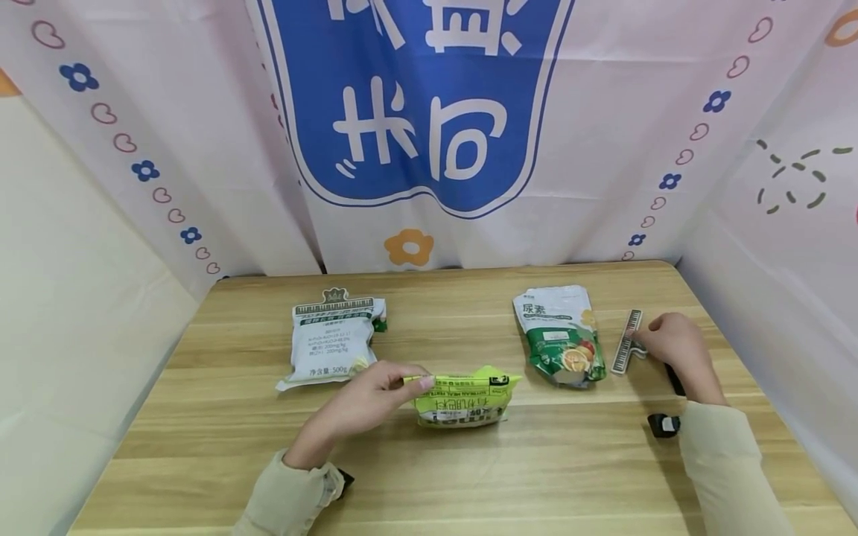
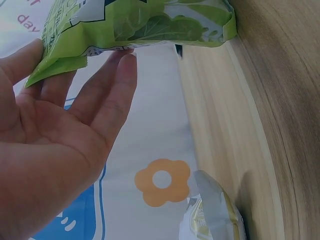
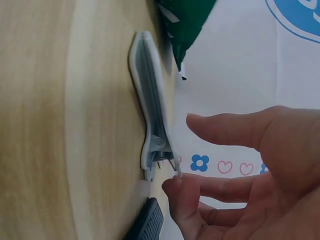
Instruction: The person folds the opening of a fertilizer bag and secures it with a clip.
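In the lower middle of the head frame, the left hand (image 1: pixel 365 402) pinches the upper left corner of a green bag (image 1: pixel 462 406), thumb on the near side; the bag stands on the worktop (image 1: pixel 503 484) with its top edge running across the frame. At the right of the frame, the right hand (image 1: pixel 677 350) is positioned beside a loose clip (image 1: pixel 628 339). Its fingers are parted and have hold of nothing; a fingertip meets the clip's handle in the right wrist view, but contact cannot be confirmed. Governing relation: the clip lies immediately left of the right fingers, handle toward them, long axis running up the frame with a slight rightward lean, roughly square to the bag's top edge. The right hand is the nearer to the clip; the left is well apart. Left of the clip, just beside it, lies a white-and-green bag (image 1: pixel 563 339). At left of centre, a white bag (image 1: pixel 331 346) carries a second clip (image 1: pixel 335 305) along its top. A printed curtain (image 1: pixel 221 112) hangs behind.
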Demonstrator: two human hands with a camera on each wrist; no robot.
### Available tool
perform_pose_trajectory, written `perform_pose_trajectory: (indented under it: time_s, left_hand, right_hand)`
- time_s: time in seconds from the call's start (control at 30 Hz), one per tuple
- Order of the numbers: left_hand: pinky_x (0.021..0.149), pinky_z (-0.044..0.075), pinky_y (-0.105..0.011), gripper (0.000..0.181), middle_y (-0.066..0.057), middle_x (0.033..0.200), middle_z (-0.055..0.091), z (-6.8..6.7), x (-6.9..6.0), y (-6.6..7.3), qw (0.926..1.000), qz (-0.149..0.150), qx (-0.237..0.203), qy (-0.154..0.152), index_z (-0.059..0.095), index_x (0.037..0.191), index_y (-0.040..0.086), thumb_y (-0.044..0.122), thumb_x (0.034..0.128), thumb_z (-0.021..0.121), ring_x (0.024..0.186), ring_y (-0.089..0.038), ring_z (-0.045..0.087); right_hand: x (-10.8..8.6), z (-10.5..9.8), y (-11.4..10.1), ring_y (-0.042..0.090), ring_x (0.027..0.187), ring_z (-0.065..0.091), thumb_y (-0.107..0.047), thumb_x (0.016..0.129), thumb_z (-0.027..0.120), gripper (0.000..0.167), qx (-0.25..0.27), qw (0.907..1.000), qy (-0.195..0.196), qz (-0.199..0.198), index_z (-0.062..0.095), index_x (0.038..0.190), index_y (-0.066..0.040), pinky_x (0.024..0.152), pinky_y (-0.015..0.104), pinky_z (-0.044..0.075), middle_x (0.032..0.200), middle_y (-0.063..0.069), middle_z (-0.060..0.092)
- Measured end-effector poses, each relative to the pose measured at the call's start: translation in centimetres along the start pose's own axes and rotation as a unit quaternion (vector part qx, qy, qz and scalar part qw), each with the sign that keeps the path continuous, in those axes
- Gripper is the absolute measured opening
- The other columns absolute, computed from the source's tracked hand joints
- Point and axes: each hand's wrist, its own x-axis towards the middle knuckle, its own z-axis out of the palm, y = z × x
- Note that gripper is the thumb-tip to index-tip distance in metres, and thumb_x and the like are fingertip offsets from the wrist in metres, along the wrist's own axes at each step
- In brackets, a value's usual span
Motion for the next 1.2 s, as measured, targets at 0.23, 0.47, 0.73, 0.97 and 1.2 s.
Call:
perform_pose_trajectory:
  time_s: [0.23,0.47,0.73,0.97,1.2]
  left_hand:
    - [0.066,0.040,-0.024,0.027,0.006,0.107,0.074,0.04,-0.04,0.09,1.0000,0.000,0.002,-0.001,0.077,0.114,0.034,0.043,0.1102,0.053,0.070,-0.009,0.042]
    - [0.067,0.040,-0.024,0.027,0.007,0.110,0.075,0.03,0.02,0.09,1.0000,-0.005,0.002,0.000,0.077,0.116,0.035,0.043,0.1100,0.053,0.072,-0.009,0.044]
    - [0.064,0.039,-0.024,0.026,0.006,0.106,0.073,0.08,0.02,-0.02,1.0000,-0.001,0.003,0.000,0.077,0.113,0.034,0.043,0.1102,0.053,0.069,-0.008,0.039]
    - [0.068,0.041,-0.024,0.025,0.006,0.108,0.074,0.10,-0.09,-0.14,1.0000,-0.005,-0.002,0.000,0.077,0.113,0.032,0.040,0.1102,0.054,0.075,-0.010,0.047]
    - [0.072,0.044,-0.025,0.025,0.006,0.111,0.075,0.18,0.07,-0.17,1.0000,-0.002,-0.007,0.000,0.078,0.113,0.032,0.041,0.1099,0.054,0.079,-0.011,0.051]
  right_hand:
    - [0.06,0.67,0.01,0.013,0.051,0.037,-0.028,0.090,0.073,0.051,-0.017,0.9998,0.010,-0.009,0.043,0.051,-0.019,0.052,0.030,0.031,0.050,-0.009,0.035]
    - [0.02,0.64,-0.21,0.013,0.052,0.035,-0.029,0.089,0.075,0.052,-0.019,0.9997,0.013,0.000,0.041,0.050,-0.020,0.052,0.030,0.031,0.051,-0.009,0.033]
    - [0.38,0.43,-0.43,0.013,0.052,0.039,-0.029,0.088,0.075,0.051,-0.019,0.9996,-0.006,0.020,0.042,0.052,-0.018,0.052,0.029,0.033,0.051,-0.008,0.035]
    - [0.77,0.31,-0.51,0.016,0.053,0.048,-0.030,0.090,0.075,0.046,-0.019,0.9989,-0.026,0.033,0.061,0.051,-0.011,0.054,0.030,0.037,0.049,-0.002,0.055]
    - [0.66,0.35,-0.62,0.016,0.053,0.047,-0.029,0.090,0.074,0.046,-0.022,0.9990,-0.019,0.034,0.059,0.050,-0.012,0.054,0.030,0.037,0.049,-0.002,0.055]
